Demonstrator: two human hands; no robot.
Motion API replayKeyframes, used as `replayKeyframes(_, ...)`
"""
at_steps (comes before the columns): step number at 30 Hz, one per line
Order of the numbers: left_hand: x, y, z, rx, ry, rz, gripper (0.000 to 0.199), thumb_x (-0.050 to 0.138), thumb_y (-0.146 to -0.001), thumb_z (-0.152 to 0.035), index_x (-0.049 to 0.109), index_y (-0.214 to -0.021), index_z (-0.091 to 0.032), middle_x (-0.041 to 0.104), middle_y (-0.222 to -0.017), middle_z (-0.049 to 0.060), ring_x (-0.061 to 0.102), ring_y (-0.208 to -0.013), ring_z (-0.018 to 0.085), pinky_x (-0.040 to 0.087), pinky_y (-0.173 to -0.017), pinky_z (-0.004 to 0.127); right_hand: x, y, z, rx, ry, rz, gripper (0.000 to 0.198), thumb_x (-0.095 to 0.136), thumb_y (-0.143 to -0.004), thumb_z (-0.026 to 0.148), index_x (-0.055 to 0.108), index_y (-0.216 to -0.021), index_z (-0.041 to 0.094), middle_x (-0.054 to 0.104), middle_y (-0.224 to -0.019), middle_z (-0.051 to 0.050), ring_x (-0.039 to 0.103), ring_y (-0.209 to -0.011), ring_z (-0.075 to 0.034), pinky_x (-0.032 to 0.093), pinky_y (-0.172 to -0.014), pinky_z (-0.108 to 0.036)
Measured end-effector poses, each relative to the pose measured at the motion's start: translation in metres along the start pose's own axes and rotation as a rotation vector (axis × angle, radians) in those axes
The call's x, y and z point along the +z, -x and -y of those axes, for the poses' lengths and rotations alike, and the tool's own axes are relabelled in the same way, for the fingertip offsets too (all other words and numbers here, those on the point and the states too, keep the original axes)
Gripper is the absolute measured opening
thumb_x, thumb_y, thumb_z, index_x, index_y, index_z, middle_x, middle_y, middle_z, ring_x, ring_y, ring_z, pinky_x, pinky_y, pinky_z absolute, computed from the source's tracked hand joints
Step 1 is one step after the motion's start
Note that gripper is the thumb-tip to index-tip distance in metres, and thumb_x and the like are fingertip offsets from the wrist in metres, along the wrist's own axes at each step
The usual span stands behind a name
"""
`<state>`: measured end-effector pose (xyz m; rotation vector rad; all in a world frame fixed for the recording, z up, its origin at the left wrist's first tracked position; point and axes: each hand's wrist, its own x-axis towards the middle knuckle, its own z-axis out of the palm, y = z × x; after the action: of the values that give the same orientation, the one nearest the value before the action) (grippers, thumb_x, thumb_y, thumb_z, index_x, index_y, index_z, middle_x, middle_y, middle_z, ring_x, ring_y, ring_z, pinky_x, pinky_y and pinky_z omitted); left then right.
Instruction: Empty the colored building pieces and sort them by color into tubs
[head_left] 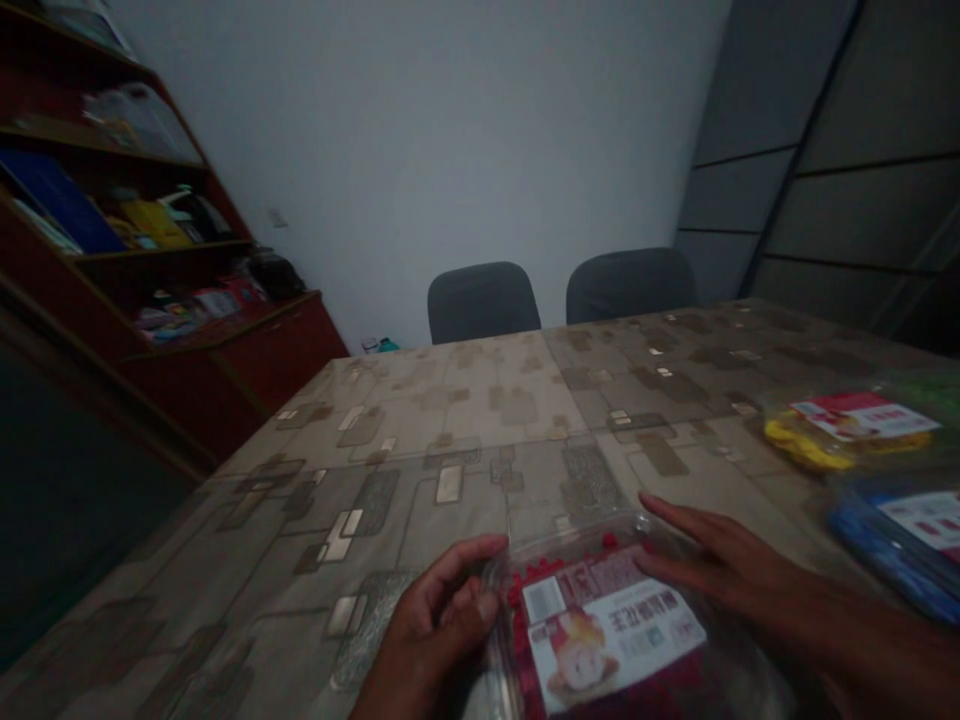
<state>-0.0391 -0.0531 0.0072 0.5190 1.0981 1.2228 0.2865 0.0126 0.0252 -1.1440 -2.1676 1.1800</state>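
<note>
Head view, clear box (619,630) of red pieces (523,640), left grip (439,615) clamped on side, right grip (724,560) spread atop

Two bare hands (435,625) (739,560), four clear plastic boxes (615,635) (859,420) (911,530) (943,392), two dark grey chairs (484,302) (630,285) around twelve o'clock, one patterned table (420,415), one shelf unit (289,365) at ten o'clock
</note>
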Motion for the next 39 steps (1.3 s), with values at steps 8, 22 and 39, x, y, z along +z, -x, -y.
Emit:
replayKeyframes(8,0.001,0.006,-0.011,0.038,0.009,0.181,0.063,0.078,-0.071,-0.050,0.062,-0.125,-0.022,0.071,-0.106,0.014,0.066,-0.097,0.031,0.045,-0.091,0.042,-0.008,-0.033,0.031,-0.133,0.035,-0.009,0.049,0.075,-0.073,0.042,0.067,-0.121,0.042,0.062,-0.135,0.000,0.045,-0.131,-0.039,0.032,-0.112,-0.055)
replayKeyframes(22,0.012,-0.005,0.002,0.214,-0.280,0.029,0.080,0.084,-0.067,-0.036,0.047,-0.138,-0.033,0.056,-0.127,0.013,0.055,-0.064,0.012,0.046,-0.058,0.028,-0.011,-0.086,0.045,-0.064,-0.104,-0.341,0.040,0.055,-0.083,0.059,0.064,-0.068,0.023,0.059,-0.064,0.000,0.053,-0.060,-0.017,0.044,-0.059,-0.029)
replayKeyframes(39,0.028,-0.020,0.001,0.194,-0.252,0.068,0.067,0.080,-0.073,-0.026,0.052,-0.133,-0.029,0.063,-0.122,0.011,0.045,-0.046,0.002,0.036,-0.040,0.017,-0.018,-0.085,0.044,-0.032,-0.147,-0.360,0.042,0.052,-0.085,0.061,0.061,-0.069,0.024,0.053,-0.062,0.001,0.050,-0.058,-0.016,0.043,-0.057,-0.030)
